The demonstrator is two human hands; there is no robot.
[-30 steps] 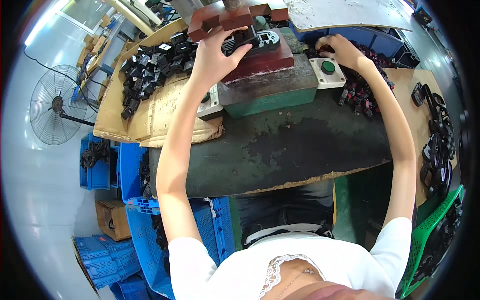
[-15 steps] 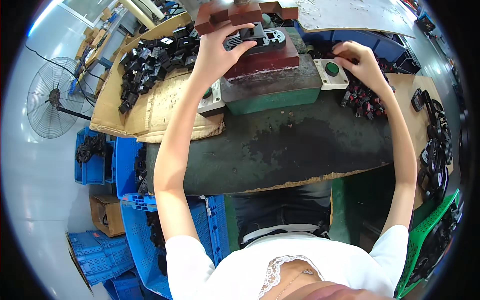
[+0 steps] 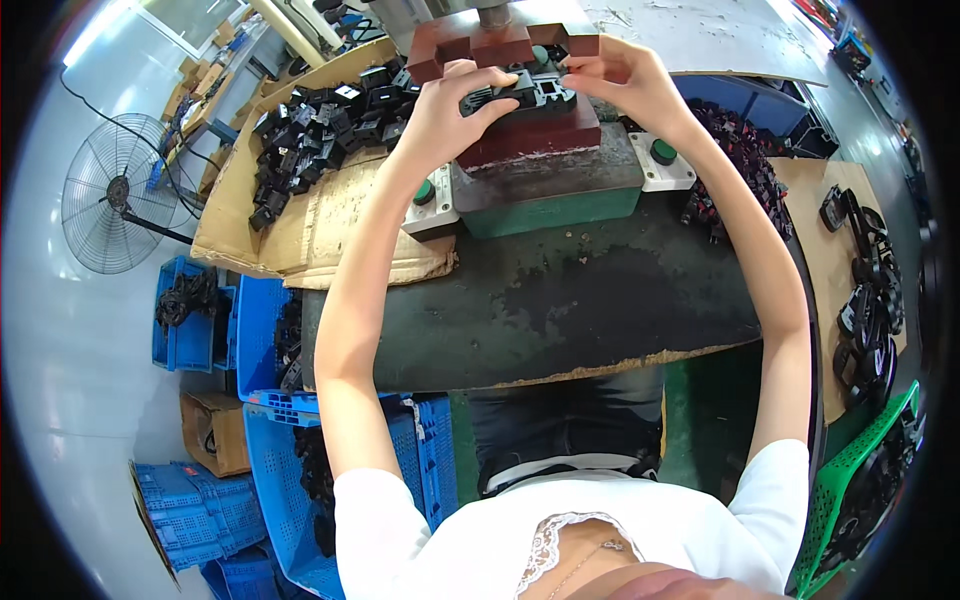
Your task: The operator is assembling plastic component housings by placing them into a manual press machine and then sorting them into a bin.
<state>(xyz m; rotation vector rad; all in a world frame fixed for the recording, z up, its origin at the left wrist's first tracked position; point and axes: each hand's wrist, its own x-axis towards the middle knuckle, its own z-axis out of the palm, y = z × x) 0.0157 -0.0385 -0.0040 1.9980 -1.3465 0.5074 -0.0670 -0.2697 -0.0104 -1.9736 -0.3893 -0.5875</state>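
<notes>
At the far middle of the bench, a black plastic part with cut-outs rests on a dark red fixture block. My left hand is closed at the part's left end, thumb and fingers gripping a black piece there. Over the right end, my right hand pinches with thumb and forefinger. Whatever lies between those fingertips is too small to make out. Just above both hands hangs the notched brown block of a press.
Green push buttons sit in white boxes on both sides of the base. A cardboard box of black parts stands left, and a pile of small black and red parts lies right. Blue crates stand at lower left.
My right hand has moved left, from beside the small-parts pile and right button to the part on the fixture. My left hand stays at the part's left end.
</notes>
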